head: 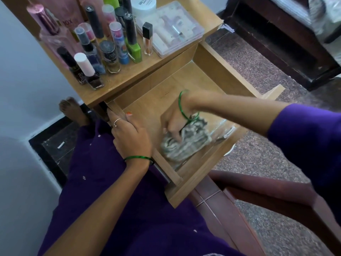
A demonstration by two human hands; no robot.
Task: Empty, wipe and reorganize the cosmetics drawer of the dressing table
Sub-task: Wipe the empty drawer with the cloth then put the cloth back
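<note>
The wooden drawer (201,71) of the dressing table is pulled out, and only a cloth lies in it. My right hand (175,121) reaches into its near corner and presses a crumpled grey-and-white cloth (186,143) onto the drawer floor. My left hand (129,133) grips the drawer's left side wall, fingers curled over the edge. Many cosmetics stand on the table top (140,71): nail polish bottles (92,74), a pink perfume bottle (49,32), a green bottle (134,47), a white jar (144,4) and a clear plastic box (171,30).
I sit on a dark red plastic chair (258,196) with purple clothing over my lap. A white wall (22,80) is to the left, my foot (73,111) on the dark floor below it. A dark wooden bed frame (276,43) stands on the speckled floor beyond the drawer.
</note>
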